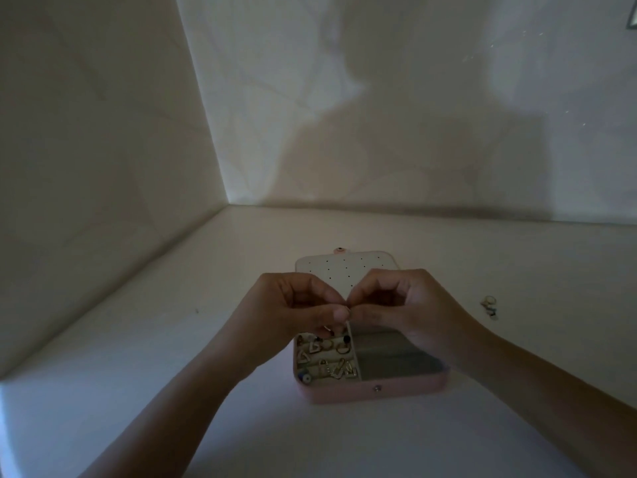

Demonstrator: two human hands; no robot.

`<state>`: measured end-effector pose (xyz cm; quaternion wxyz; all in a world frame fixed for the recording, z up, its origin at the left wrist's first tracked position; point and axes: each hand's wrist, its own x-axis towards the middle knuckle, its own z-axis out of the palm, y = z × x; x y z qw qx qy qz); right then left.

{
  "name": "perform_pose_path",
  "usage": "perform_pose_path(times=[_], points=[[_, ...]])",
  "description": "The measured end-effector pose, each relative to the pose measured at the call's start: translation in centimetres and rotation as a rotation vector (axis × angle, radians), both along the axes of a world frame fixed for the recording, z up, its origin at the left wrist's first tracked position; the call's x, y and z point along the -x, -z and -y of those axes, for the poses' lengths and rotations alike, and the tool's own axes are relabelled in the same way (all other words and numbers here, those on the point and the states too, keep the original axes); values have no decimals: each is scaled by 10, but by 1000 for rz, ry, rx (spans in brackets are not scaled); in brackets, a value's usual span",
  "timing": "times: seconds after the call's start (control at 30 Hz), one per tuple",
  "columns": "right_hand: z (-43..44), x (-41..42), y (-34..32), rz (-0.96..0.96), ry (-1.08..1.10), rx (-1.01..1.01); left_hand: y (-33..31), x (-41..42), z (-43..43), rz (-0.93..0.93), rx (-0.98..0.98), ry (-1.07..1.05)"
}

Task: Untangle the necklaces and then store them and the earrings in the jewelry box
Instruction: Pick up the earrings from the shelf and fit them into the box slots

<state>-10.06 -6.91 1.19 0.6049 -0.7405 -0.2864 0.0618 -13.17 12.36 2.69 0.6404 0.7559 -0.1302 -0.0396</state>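
The open pink rectangular jewelry box (362,395) sits on the white table (172,339), with gold earrings (324,360) in its left compartments. Above it, the left hand (296,305) and right hand (406,305) meet, the curled fingers of both pinching a small metal piece (349,310) (too dim to identify). A small jewelry cluster (489,305) lies on the table, well apart to the right.

One head-worn, wide-angle view, tilted forward and down.

The camera sits above and behind the person's forearms, which enter from the bottom corners and converge. The left grip (300,307) and right grip (406,305) meet just below mid-frame, near the lens, over the open jewelry box (372,393). The view faces a room corner: the pale surface (172,339) fills the lower half and the walls (413,115) the upper.
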Motion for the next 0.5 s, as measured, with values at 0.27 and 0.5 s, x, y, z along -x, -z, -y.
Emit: perform_pose_path(times=[0.27,0.5], points=[[-2,-3,11,105,49,49,1,0,-1,5,-97,-12],[-1,-1,10,238,60,196,-3,-2,-10,-20,-243,-13]])
